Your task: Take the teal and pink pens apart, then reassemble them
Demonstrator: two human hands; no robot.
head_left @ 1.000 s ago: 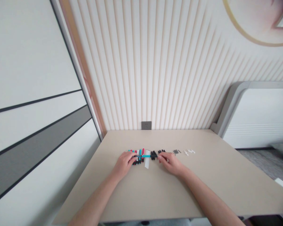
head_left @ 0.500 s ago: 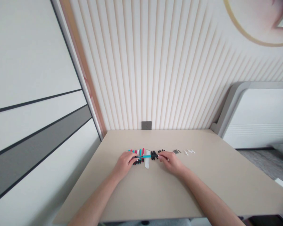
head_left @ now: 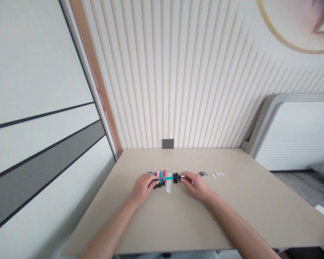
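Observation:
A pen (head_left: 168, 178) with a blue-green middle and black ends is held level above the table, pointing right. My left hand (head_left: 142, 187) pinches its black left end. At the other end, the thumb and fingers of my right hand (head_left: 196, 185) close around the black section near its pale tip. Behind and below the pen lie a row of coloured pen barrels (head_left: 164, 173) in red, blue and white, thin white refill tubes (head_left: 168, 187), and short black pieces (head_left: 175, 178). My left hand partly hides the row of barrels.
On the beige table (head_left: 162, 216), small dark grey parts (head_left: 202, 174) and small white pieces (head_left: 217, 174) lie right of my right hand. A ribbed wall with a socket (head_left: 167, 144) stands behind. A white cabinet (head_left: 43, 72) rises at the left.
My right hand's fingers have shifted slightly at the pen's right end, and its pale tip now shows between them. My left hand stays in place.

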